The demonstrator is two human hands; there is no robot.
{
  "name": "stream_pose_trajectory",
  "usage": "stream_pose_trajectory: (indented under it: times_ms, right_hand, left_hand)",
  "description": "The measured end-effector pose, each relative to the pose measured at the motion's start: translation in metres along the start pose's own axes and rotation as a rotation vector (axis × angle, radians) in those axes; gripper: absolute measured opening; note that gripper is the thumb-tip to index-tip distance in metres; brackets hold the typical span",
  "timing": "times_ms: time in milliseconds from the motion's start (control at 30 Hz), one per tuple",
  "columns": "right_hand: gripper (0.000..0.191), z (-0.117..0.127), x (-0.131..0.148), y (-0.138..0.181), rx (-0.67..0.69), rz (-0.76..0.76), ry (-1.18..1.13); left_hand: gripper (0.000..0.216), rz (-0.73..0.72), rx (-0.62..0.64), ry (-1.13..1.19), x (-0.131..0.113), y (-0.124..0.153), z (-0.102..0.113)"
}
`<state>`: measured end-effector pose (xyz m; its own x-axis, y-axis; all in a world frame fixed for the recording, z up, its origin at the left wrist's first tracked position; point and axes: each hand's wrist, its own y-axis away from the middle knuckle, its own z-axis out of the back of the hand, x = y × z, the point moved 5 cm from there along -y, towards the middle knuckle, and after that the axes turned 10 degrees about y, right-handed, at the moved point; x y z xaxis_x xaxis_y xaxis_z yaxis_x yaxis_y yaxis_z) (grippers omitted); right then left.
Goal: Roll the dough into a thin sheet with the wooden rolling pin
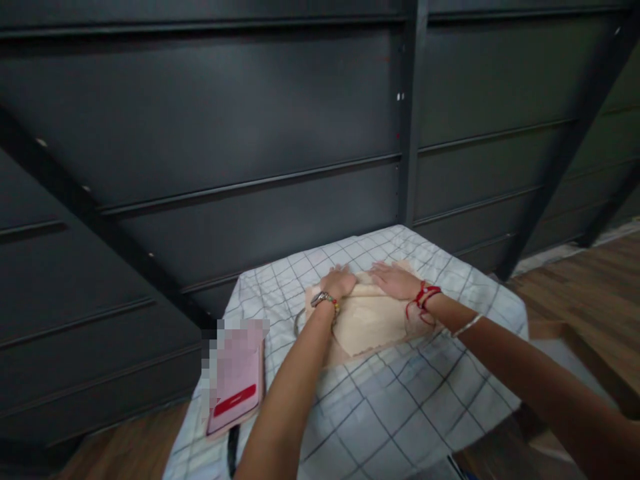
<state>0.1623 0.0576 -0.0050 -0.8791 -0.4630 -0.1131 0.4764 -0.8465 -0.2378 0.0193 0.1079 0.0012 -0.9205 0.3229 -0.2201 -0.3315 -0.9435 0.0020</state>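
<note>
Two hands lie flat on the beige cloth point(370, 323): left hand point(340, 281) and right hand point(397, 280) side by side at its far edge. The fingers are spread and gripping nothing, probably just pinning it smooth. The cloth sits mid-way on the checked table point(400, 407), with a pink pouch point(235, 380) off to the left.

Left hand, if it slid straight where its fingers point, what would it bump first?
The left hand lies flat on the beige cloth, fingers pointing away. Ahead is only checked tablecloth, then probably the dark wall, though depth is unclear.
</note>
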Motion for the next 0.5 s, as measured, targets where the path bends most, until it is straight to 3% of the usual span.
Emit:
stream_pose_trajectory:
  times_ms: [133, 233, 300, 400, 500]
  right_hand:
    - [0.046, 0.006, 0.021, 0.022, -0.152, 0.108, -0.072]
    - [0.045, 0.005, 0.017, 0.015, -0.066, 0.075, -0.062]
    - [0.045, 0.005, 0.006, 0.002, 0.020, -0.030, -0.038]
    - [0.046, 0.008, 0.004, -0.001, 0.006, -0.071, -0.032]
    - [0.047, 0.009, 0.019, 0.017, -0.094, 0.063, -0.061]
  left_hand:
    - [0.050, -0.066, -0.019, -0.006, 0.003, 0.026, -0.001]
    - [0.053, -0.001, -0.014, 0.026, 0.004, 0.024, 0.003]
    - [0.055, 0.059, -0.016, 0.048, 0.000, 0.014, 0.007]
    - [0.055, 0.048, -0.041, 0.060, -0.008, 0.009, 0.012]
    - [0.053, 0.011, -0.087, 0.042, -0.009, 0.026, 0.012]
